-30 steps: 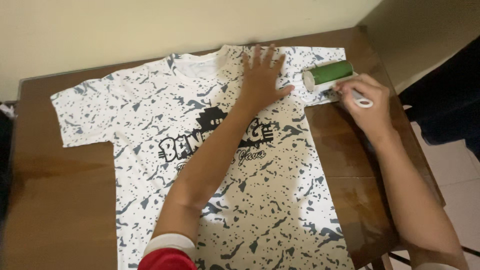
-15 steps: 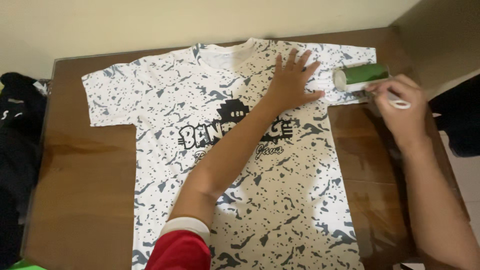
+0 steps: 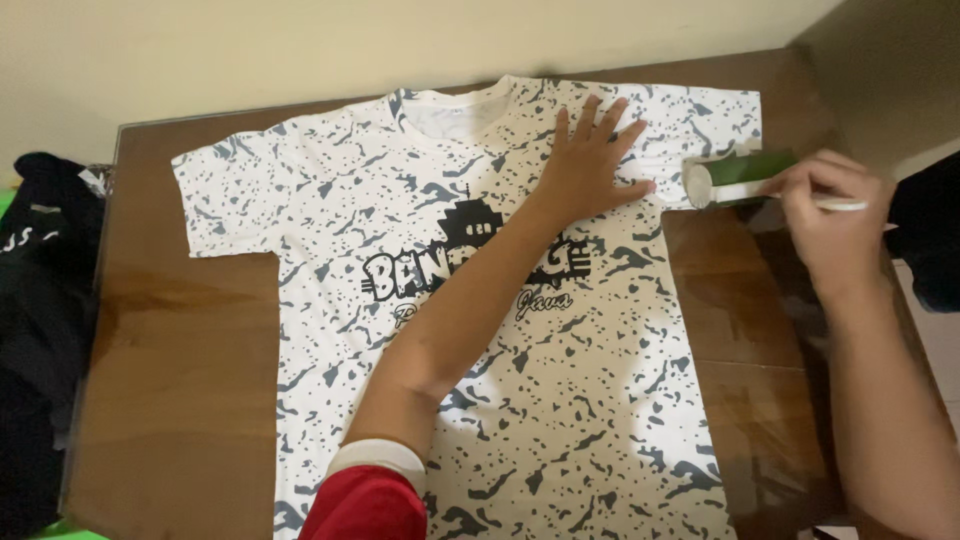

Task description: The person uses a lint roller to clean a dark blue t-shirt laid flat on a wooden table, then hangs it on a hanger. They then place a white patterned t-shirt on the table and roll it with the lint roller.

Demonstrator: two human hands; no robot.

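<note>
Your left hand (image 3: 590, 165) lies flat, fingers spread, on the speckled white T-shirt (image 3: 480, 330) near its shoulder; your right hand (image 3: 835, 215) grips the white handle of the green lint roller (image 3: 738, 176) at the sleeve's hem. The sleeve could bunch if the roller drags it, apparently unpinned there. A glossy brown wooden table (image 3: 170, 400) meets a cream wall (image 3: 300, 50); dark clothing (image 3: 40, 300) hangs alongside.

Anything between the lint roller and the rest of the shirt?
Only the left hand, pressed flat on the t-shirt beside the lint roller, which the right hand holds on the sleeve.
</note>
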